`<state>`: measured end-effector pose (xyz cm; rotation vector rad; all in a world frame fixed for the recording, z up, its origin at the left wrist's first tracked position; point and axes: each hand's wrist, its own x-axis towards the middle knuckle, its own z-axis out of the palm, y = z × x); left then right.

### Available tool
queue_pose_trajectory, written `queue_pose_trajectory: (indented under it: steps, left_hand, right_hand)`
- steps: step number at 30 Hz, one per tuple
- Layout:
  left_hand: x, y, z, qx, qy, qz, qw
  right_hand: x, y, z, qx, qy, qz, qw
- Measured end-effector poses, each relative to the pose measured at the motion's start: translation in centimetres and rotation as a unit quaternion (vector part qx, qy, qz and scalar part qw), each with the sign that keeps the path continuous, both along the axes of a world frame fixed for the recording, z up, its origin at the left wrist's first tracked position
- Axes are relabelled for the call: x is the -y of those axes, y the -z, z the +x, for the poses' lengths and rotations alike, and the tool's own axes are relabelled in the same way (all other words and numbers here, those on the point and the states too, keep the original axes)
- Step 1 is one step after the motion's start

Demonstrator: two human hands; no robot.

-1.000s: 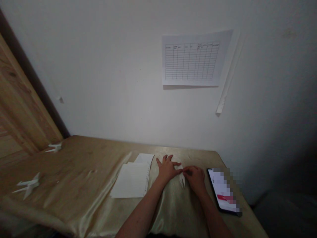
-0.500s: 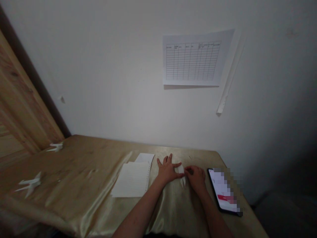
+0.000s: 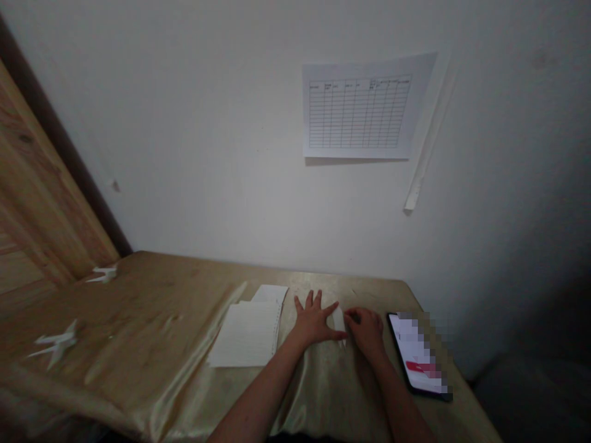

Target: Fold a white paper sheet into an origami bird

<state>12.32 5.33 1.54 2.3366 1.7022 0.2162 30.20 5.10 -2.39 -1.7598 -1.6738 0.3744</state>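
Observation:
A small folded white paper (image 3: 339, 320), narrow with two pointed ends toward me, lies on the cloth between my hands. My left hand (image 3: 314, 323) is spread over its left side, with the index finger at the upper end and the thumb across the lower part. At the right edge of the paper, my right hand (image 3: 365, 326) is closed, with thumb and forefinger pinched at the side; the exact contact is too small to see. Left of my left hand lies a stack of lined paper sheets (image 3: 244, 335).
A phone (image 3: 418, 357) with a lit screen lies right of my right hand. Two folded paper figures (image 3: 58, 344) rest on the left of the cloth-covered table (image 3: 138, 320). Behind it, a printed chart (image 3: 357, 114) hangs on the wall.
My left thumb has slid down the folded paper toward its pointed ends, and the left fingers have spread wider. My right hand has stayed nearly still.

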Motion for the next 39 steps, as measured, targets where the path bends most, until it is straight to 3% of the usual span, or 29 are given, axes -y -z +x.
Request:
queue_pose_trajectory:
  steps: [18, 28, 39]
  left_hand:
    - [-0.13, 0.03, -0.3, -0.032, 0.039, -0.049, 0.998]
    - [-0.22, 0.66, -0.37, -0.016, 0.019, -0.019, 0.999]
    - [-0.65, 0.92, -0.69, 0.069, -0.004, 0.021, 0.997]
  right_hand:
    - [0.26, -0.15, -0.13, 0.014, 0.008, 0.001, 1.0]
    - [0.3, -0.29, -0.09, 0.034, -0.014, 0.004, 0.999]
    - [0.36, -0.36, 0.22, 0.064, -0.058, -0.007, 0.996]
